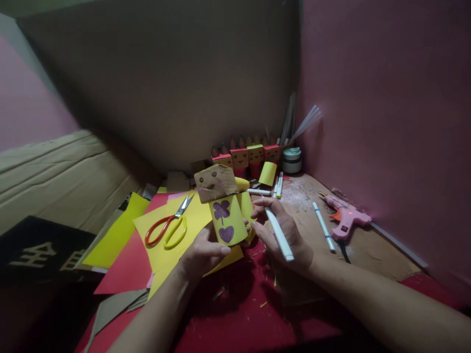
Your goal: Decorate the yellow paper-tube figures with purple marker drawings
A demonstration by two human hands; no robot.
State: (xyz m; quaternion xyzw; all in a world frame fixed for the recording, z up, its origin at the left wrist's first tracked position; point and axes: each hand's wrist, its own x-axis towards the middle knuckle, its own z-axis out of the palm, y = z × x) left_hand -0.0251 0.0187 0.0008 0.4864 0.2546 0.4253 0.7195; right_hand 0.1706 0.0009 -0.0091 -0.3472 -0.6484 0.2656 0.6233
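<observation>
My left hand (204,247) grips a paper figure (228,220) from below, its thumb across the lower edge. The figure has a cardboard box head with a drawn face and a yellow paper tube body bearing dark purple shapes, a heart among them. It leans slightly. Beside it my right hand (283,233) is closed around a white marker (279,235), and its fingertips come close to the tube's right side; whether they touch it I cannot tell. To the left, scissors (169,225) with red and yellow handles lie on yellow paper (147,220).
Several similar figures (246,154) stand against the back wall. Near them are a yellow paper tube (268,173), a lidded jar (292,161) and clear glue sticks (309,120). At right lie a pink glue gun (346,215) and a blue-banded marker (324,228). Red paper (128,264) lies at left.
</observation>
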